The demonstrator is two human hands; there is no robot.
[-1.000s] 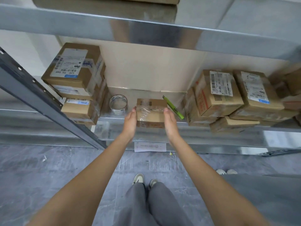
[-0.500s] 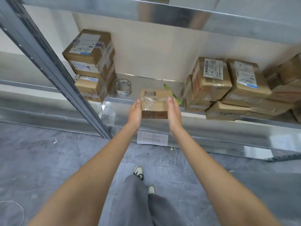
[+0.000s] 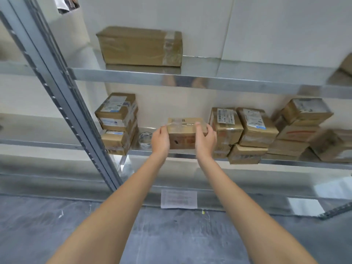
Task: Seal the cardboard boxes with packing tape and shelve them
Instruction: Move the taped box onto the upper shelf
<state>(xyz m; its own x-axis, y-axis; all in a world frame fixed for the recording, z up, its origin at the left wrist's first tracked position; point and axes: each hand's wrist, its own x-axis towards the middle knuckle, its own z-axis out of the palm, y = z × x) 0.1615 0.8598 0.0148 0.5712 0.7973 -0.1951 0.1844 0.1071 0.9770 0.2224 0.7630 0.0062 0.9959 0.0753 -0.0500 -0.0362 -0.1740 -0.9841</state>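
Both hands are gripping a small taped box [image 3: 183, 133], one on each end. The left hand [image 3: 160, 139] is wrapping round the left side with its thumb lying over the top edge, and the right hand [image 3: 205, 139] is doing the same on the right side, fingers curling round the far end. The box is sitting level in front of the middle shelf [image 3: 285, 161], in the gap between the stacks; can't tell if it's resting on the metal or hovering just above it. A tape roll [image 3: 145, 139] is standing just left of the left hand. Two labelled boxes [image 3: 118, 121] are stacking up at the left end by the upright, and a pile of boxes [image 3: 247, 130] is crowding the right. One long box [image 3: 140, 46] is sitting on the upper shelf [image 3: 209, 81].
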